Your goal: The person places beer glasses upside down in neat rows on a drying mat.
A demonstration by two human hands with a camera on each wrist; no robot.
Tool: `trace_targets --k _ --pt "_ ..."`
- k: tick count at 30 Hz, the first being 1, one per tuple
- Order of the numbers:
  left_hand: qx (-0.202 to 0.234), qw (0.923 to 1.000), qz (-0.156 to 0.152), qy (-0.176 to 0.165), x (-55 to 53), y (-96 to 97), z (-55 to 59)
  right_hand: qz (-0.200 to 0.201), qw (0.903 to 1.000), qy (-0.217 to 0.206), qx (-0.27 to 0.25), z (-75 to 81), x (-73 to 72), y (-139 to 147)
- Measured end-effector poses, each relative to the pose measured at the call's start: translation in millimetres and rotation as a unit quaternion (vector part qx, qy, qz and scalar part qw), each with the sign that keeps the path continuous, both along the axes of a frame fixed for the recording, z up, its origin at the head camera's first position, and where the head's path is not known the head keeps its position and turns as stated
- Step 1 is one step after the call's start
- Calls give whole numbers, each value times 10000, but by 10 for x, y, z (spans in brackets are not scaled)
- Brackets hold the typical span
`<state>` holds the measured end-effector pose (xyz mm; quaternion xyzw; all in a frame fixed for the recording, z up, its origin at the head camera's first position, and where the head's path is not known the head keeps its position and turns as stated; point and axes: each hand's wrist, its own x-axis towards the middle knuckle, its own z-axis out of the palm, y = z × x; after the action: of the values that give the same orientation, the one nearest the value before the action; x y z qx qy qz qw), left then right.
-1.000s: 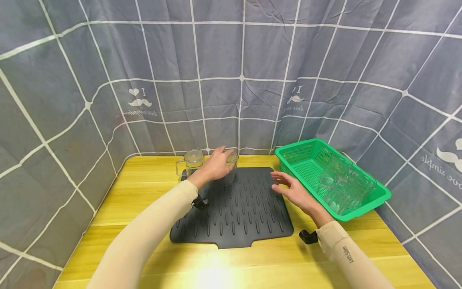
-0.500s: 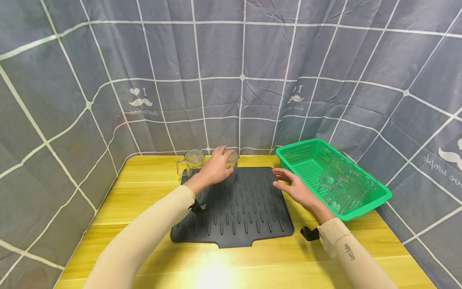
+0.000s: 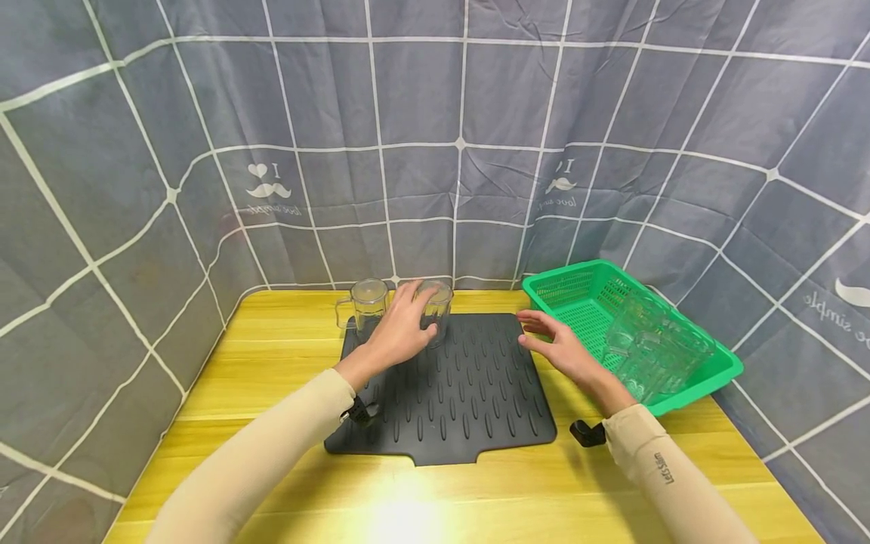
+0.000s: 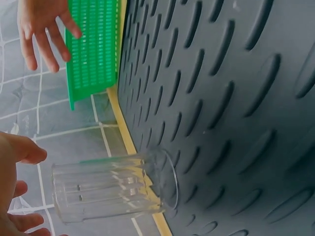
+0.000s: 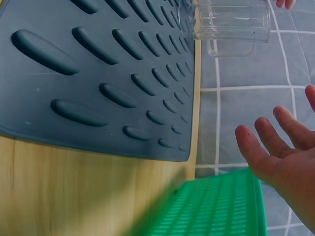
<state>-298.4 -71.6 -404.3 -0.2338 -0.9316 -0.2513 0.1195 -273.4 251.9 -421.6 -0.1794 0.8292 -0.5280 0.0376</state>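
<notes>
On the tabletop (image 3: 272, 336), before a curtain (image 3: 421, 91)
Set with a mat (image 3: 469, 378) — bearing a glass (image 3: 440, 304) at its far end, right of a mug (image 3: 369, 296) — and, farther right, a basket (image 3: 578, 313) holding glassware (image 3: 655, 355).

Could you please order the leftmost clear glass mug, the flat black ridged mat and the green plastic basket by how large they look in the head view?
1. Flat black ridged mat
2. Green plastic basket
3. Leftmost clear glass mug

Gray cloth (image 3: 421, 98) with white lines hangs behind and beside the yellow table (image 3: 272, 355). A bright spot (image 3: 405, 520) shines on it.
</notes>
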Motion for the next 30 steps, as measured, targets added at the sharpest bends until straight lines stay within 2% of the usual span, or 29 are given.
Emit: trace_targets --k 11,19,30 --pt "275 9995 -137 61 307 -17 -112 -18 10000 11 25 70 -23 37" --pt "285 9989 -289 -218 522 -44 -223 -105 9998 74 153 148 -34 58" --pt "125 9970 -451 -615 736 -94 -432 -160 9995 87 247 216 -60 109"
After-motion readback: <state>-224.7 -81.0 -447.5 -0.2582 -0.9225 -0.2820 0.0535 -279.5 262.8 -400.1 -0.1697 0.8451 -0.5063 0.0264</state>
